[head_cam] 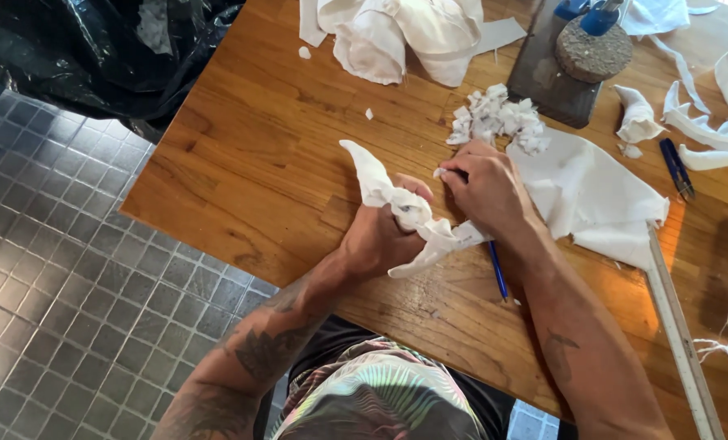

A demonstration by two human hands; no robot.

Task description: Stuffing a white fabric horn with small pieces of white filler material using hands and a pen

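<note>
Head view, looking down. At centre frame the left hand [378, 236] is clenched around a twisted strip of white cloth [397, 204], whose free end rises to a point toward the upper left and whose lower end hangs below the fist. The right hand [488, 186], just to the right and touching the same strip, pinches it with curled fingers. A blue pencil [497, 269] lies on the counter [250, 163] under the right wrist. Immediately right of that hand spreads a flat white cloth sheet [592, 195]; above it, a heap of small white cloth scraps [498, 118]. A long ruler [680, 334] runs toward the lower right edge. At upper centre lies a bundle of white fabric [397, 33]; to its right, a dark block bearing a round cork pad [592, 53]. Blue snips [675, 167] lie at the right among further white offcuts. Grey floor tiles [62, 285] fill the lower left.
</note>
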